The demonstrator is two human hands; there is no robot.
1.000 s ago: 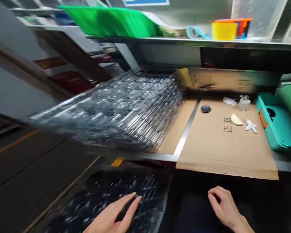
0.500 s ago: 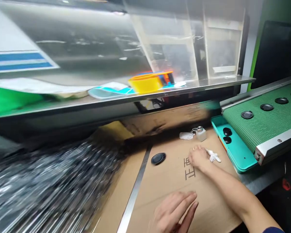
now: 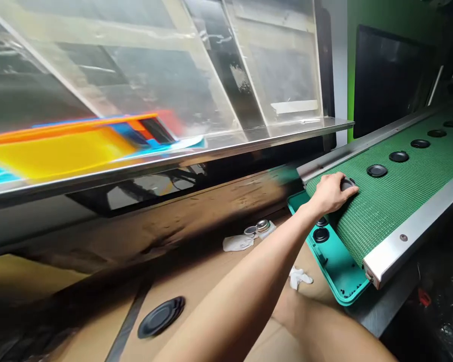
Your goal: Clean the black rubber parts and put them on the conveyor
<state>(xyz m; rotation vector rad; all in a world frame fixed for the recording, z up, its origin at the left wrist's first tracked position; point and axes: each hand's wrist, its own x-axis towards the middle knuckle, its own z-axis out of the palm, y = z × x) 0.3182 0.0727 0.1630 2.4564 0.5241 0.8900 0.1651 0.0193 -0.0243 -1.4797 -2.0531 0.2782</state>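
Observation:
My left hand (image 3: 330,193) reaches over the near end of a green conveyor belt (image 3: 366,221). Its thumb and fingers close around a black round plastic lid (image 3: 348,184) at the belt surface. More black lids (image 3: 377,171) lie in a row farther along the belt. My right wrist (image 3: 291,307) shows under the left forearm, low over the cardboard; that forearm hides the fingers. To the left, a small stack of black lids (image 3: 161,318) rests on the cardboard sheet (image 3: 189,276). A crumpled white scrap (image 3: 300,277) lies near my right wrist.
A teal tray (image 3: 345,300) with black lids sits under the belt's end. A small container with a metal top (image 3: 263,226) and white cloth (image 3: 237,243) are at the back. A metal shelf (image 3: 226,151) with a blurred yellow-orange object (image 3: 60,151) overhangs the cardboard.
The view has swung right. My left hand has gone from above the cardboard to the belt and taken hold of a lid. My right hand has become hidden behind the left forearm.

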